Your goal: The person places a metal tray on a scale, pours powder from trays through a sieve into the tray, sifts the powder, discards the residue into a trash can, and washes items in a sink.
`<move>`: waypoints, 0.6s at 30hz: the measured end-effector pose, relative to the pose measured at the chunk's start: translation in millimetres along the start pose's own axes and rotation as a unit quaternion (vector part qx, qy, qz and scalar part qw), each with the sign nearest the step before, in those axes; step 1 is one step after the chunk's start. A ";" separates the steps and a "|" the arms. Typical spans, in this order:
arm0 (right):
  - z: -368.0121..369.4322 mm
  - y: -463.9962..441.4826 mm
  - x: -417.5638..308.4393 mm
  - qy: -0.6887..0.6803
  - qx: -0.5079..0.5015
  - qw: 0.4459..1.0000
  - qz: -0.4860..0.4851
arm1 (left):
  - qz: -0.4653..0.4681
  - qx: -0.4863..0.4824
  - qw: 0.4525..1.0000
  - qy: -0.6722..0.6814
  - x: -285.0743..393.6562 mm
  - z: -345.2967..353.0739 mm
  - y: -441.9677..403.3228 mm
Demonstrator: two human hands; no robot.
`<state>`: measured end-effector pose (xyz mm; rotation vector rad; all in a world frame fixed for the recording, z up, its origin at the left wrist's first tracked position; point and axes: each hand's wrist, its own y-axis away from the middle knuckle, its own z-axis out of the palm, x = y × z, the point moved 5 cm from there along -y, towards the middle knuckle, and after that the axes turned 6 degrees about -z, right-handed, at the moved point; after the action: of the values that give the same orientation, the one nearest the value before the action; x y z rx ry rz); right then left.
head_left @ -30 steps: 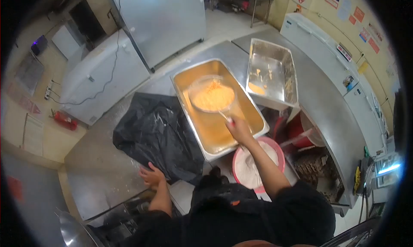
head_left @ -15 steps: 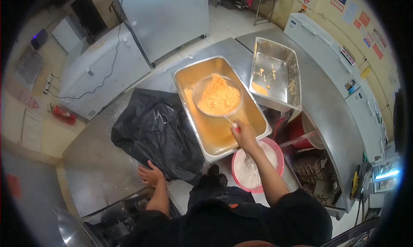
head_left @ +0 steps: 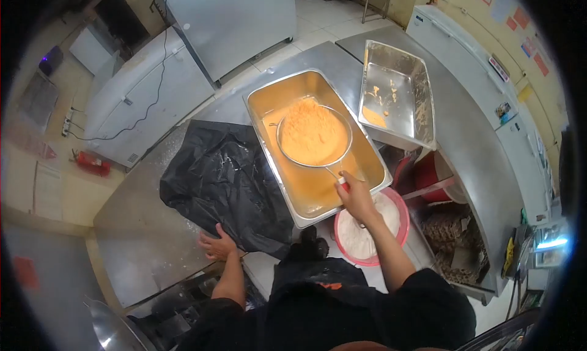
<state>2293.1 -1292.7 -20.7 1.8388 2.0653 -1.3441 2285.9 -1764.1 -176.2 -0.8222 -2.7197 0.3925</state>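
Note:
My right hand [head_left: 356, 198] is closed round the red-and-white handle of a round sieve [head_left: 350, 144]. Orange powder [head_left: 312, 134] is heaped in the sieve, which is over a deep steel pan [head_left: 384, 179]. More of the orange powder coats the pan's bottom. At the left, my left hand [head_left: 219, 246] rests with fingers spread on the steel counter's edge, beside a crumpled black plastic bag [head_left: 223, 180]. Below my right forearm is a pink tub [head_left: 404, 219] of white powder [head_left: 361, 235], with a wire tool partly hidden in it.
A second steel pan [head_left: 391, 85] with orange residue stands right of the first on the steel counter [head_left: 147, 241]. Under the counter at right are a red bucket [head_left: 428, 174] and a patterned container [head_left: 452, 235]. White chest freezers [head_left: 153, 94] line the walls.
The sieve has shifted within the pan, and the orange heap in it looks flatter and more spread. My left hand stays at the counter's edge. The whole view has tilted slightly.

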 end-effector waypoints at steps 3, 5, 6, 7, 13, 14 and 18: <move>27.9 -25.7 12.7 -0.022 -0.045 0.995 0.090 | -0.004 -0.036 0.999 0.015 -10.2 2.7 0.7; 20.7 -31.2 2.5 -0.055 -0.153 0.961 0.223 | -0.008 -0.022 1.000 0.003 -17.6 9.6 3.6; 13.9 -14.3 7.6 -0.059 -0.143 0.963 0.220 | -0.009 -0.009 1.000 -0.002 -13.1 13.1 -0.5; -1.9 2.9 3.7 -0.017 -0.062 0.995 0.079 | -0.014 -0.039 0.999 0.001 -11.9 9.4 -1.4; 31.0 -32.3 21.3 -0.067 -0.117 0.971 0.197 | -0.008 -0.052 0.999 0.002 -19.5 11.3 7.2; 21.5 -19.0 16.2 -0.072 -0.106 0.972 0.196 | -0.008 -0.043 0.999 -0.015 -13.7 14.9 0.1; 1.9 -9.2 -4.1 -0.040 -0.072 0.985 0.152 | -0.016 -0.065 0.998 0.006 -6.9 1.4 0.9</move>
<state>2285.7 -1296.3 -14.5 1.9071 1.7061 -1.1390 2291.4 -1767.6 -179.0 -0.8101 -2.7659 0.2056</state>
